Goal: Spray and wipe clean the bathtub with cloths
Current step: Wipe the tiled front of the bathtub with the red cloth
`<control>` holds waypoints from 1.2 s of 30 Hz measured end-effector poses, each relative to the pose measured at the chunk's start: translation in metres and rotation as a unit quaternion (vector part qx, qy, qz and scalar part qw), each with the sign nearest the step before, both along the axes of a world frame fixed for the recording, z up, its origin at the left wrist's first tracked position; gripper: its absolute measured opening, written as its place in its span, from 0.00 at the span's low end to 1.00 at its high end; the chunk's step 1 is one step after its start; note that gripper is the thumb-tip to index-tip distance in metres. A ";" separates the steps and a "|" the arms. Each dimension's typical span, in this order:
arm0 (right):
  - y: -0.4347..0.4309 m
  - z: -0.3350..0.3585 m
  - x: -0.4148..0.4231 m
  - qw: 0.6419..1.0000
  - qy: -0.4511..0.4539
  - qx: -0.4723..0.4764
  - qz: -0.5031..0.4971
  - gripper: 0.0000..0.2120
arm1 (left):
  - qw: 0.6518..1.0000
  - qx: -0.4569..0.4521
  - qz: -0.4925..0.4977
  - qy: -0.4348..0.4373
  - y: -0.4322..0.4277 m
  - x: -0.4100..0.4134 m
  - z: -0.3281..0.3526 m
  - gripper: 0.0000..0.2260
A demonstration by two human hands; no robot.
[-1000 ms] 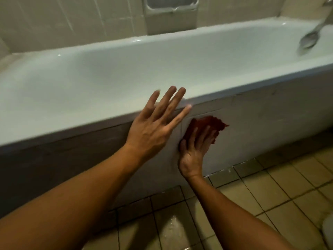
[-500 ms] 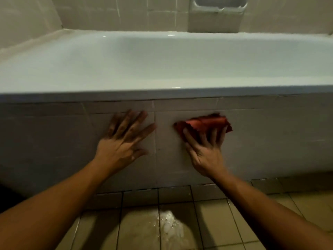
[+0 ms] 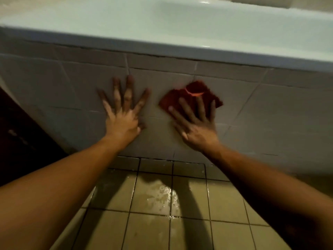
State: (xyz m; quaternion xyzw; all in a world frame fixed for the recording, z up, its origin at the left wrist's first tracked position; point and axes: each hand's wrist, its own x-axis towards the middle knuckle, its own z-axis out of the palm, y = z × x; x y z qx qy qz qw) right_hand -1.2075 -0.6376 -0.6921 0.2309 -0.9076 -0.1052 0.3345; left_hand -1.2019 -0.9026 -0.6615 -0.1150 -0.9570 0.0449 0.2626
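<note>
- Currently the right fingers point(image 3: 201, 107) are straight and spread, pressed flat on the lower half of the red cloth point(image 3: 196, 86); nothing is curled round it.
- Right hand point(image 3: 196, 127) pins the cloth against the tiled side panel point(image 3: 270, 114) of the bathtub point(image 3: 180, 46), below the rim and above the floor point(image 3: 153, 228).
- Left fingers point(image 3: 128, 94) are likewise straight and fanned, bare on the panel just beside the cloth, holding nothing. Left hand point(image 3: 122, 120) looks like a brace.
- Cloth reads as soft, light and limp: rumpled top edge, one corner turned over showing an orange strip. Probably damp, so it should cling to tile yet slide under pressure.
- Judged best handled by a flat palm over its middle; pressing only the lower edge may let the free upper part fold or bunch.
- Panel is hard, glazed, likely slick. Wet patch point(image 3: 158, 193) on the floor tiles below: footing could slip.
</note>
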 end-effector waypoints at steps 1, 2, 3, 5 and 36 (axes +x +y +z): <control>-0.002 -0.021 0.004 0.998 -0.032 0.046 0.034 0.26 | 1.000 0.002 0.000 0.002 -0.002 0.001 -0.001 0.60; 0.008 -0.043 0.011 0.990 -0.073 0.106 0.054 0.26 | 1.000 0.002 0.000 0.003 -0.004 0.002 -0.003 0.61; 0.025 -0.057 0.014 0.978 -0.103 0.168 0.062 0.25 | 1.000 0.005 0.003 0.007 -0.008 0.001 -0.003 0.61; 0.058 -0.061 0.012 0.964 -0.098 0.237 0.074 0.25 | 1.000 0.028 0.015 -0.004 -0.014 0.000 0.002 0.62; -0.129 -0.017 -0.034 0.948 0.048 0.222 0.225 0.30 | 0.911 0.409 -0.048 0.035 -0.175 0.011 -0.009 0.27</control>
